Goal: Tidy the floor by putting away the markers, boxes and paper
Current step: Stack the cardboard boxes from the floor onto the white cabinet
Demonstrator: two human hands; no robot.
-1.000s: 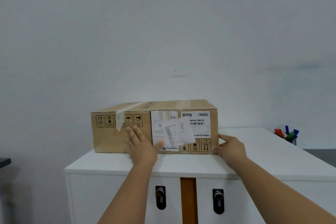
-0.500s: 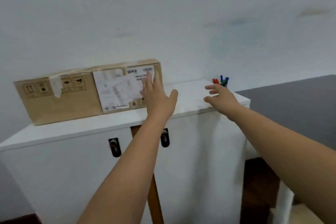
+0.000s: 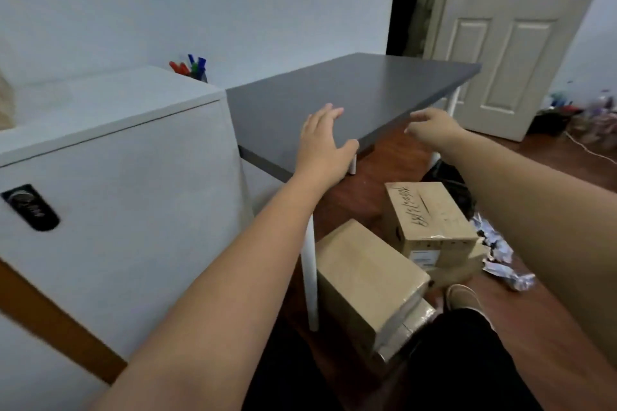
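Observation:
My left hand [image 3: 322, 142] is stretched out in front of me with fingers apart, empty, over the edge of the grey table [image 3: 350, 90]. My right hand [image 3: 432, 127] is also raised and empty, fingers loosely spread. Two cardboard boxes stand on the wooden floor below: a large plain one [image 3: 365, 272] next to the table leg, and a smaller one with handwriting [image 3: 427, 217] behind it. Crumpled paper [image 3: 500, 257] lies on the floor to their right. Coloured markers [image 3: 190, 67] stand in a cup at the back of the white cabinet [image 3: 127, 160].
A sliver of the big cardboard box [image 3: 6, 100] shows on the cabinet top at the far left. A white panelled door [image 3: 510, 33] is at the back right, with clutter and a white cable on the floor beside it. My foot in a pale shoe [image 3: 462, 297] is by the boxes.
Both hands have let go of the big box on the cabinet and lifted off. My view has swung right and down, bringing the grey table, floor boxes and paper into sight.

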